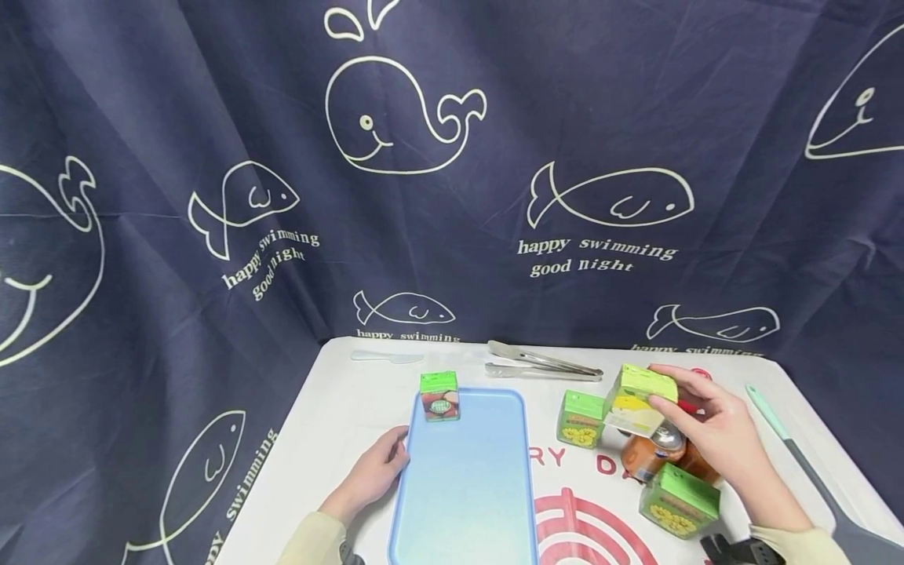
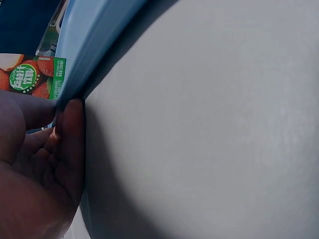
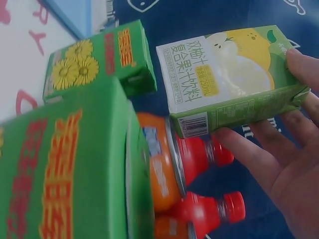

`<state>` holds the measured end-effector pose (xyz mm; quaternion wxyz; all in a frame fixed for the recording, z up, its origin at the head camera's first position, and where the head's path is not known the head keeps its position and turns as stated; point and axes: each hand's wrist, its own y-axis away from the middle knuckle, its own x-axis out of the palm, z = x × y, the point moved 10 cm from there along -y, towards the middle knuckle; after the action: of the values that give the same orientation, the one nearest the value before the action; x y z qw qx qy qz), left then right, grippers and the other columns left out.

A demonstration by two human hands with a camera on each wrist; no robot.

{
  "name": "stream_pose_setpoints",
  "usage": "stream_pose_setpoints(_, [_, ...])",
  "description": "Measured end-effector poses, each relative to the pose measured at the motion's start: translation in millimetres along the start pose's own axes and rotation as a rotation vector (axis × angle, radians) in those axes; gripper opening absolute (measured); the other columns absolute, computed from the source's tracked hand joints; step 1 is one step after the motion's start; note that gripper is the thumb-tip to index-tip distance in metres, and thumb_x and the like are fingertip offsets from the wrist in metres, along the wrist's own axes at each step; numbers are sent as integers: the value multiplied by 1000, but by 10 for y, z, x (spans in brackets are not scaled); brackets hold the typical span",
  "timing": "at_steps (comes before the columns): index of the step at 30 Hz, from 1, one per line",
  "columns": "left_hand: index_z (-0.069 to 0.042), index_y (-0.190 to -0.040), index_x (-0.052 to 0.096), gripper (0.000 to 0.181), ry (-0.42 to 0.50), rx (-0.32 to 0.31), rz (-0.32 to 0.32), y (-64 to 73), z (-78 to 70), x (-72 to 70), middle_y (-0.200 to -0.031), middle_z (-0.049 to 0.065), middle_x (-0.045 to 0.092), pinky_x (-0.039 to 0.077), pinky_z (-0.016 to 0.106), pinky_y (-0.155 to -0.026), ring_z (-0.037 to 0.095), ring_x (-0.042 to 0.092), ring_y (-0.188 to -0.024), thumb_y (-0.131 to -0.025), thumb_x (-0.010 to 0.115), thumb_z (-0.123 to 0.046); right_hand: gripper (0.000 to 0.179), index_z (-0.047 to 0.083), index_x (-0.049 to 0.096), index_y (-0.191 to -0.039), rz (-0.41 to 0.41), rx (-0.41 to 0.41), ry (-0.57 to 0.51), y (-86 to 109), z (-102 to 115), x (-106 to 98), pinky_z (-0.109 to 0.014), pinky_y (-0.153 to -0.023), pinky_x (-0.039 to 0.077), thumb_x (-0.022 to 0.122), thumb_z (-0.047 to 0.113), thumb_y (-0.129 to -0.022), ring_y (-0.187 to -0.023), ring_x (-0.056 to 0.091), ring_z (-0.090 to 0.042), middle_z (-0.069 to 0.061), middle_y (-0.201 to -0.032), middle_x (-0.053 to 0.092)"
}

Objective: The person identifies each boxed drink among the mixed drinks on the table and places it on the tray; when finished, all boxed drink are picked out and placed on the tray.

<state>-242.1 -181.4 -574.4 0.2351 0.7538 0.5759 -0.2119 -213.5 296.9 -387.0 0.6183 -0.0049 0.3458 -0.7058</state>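
Note:
My right hand (image 1: 730,439) holds a green-and-white juice carton (image 3: 224,74) with yellow citrus fruit on it, thumb on one side and fingers on the other. The carton is raised above the drinks on the table's right side. My left hand (image 1: 374,475) pinches the left rim of a light blue tray (image 1: 469,486), as the left wrist view (image 2: 50,154) shows up close. A green carton with red fruit pictures (image 1: 439,396) stands at the tray's far left corner. Two green cartons with yellow flowers, one farther (image 1: 581,420) and one nearer (image 1: 679,502), stand near the right hand.
Orange cans (image 1: 653,453) stand between the flower cartons, with red bottles (image 3: 197,154) beside them. Metal tongs (image 1: 544,365) and a pale knife (image 1: 384,357) lie along the table's back edge. A long-handled spatula (image 1: 798,455) lies at the right. A dark blue printed curtain (image 1: 452,220) hangs behind.

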Motion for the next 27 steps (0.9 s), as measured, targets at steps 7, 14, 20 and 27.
stream_pose_setpoints(7, [-1, -154, 45, 47, -17, 2, -7, -6, 3, -1, -152, 25, 50, 40, 65, -114, 48, 48, -139, -112, 49, -22, 53, -1, 66, -136, 38, 20, -35, -6, 29, 195, -12, -81, 57, 81, -10, -86, -95, 72, -1, 12, -112, 75])
stream_pose_setpoints(14, [-1, -154, 45, 47, -18, 4, -6, -1, 11, 5, -152, 25, 50, 39, 65, -114, 48, 48, -139, -112, 49, -22, 48, 0, 66, -136, 67, 40, -57, -22, 36, 379, -15, -76, 60, 80, -5, -89, -93, 72, -2, 12, -110, 75])
stream_pose_setpoints(20, [-1, -154, 45, 47, -12, 9, -8, -1, -5, 3, -151, 25, 52, 39, 65, -114, 49, 48, -139, -112, 49, -21, 48, 3, 67, -136, 80, 47, -58, -33, 49, 504, -16, -78, 60, 81, -1, -90, -95, 72, -3, 11, -113, 74])
stream_pose_setpoints(27, [-2, -153, 47, 47, -12, 4, -16, -18, 13, -2, -151, 25, 52, 39, 66, -114, 49, 48, -138, -111, 51, -22, 48, 7, 68, -136, 92, 66, -57, -62, 85, 650, -17, -77, 60, 83, 4, -90, -92, 72, -6, 3, -114, 75])
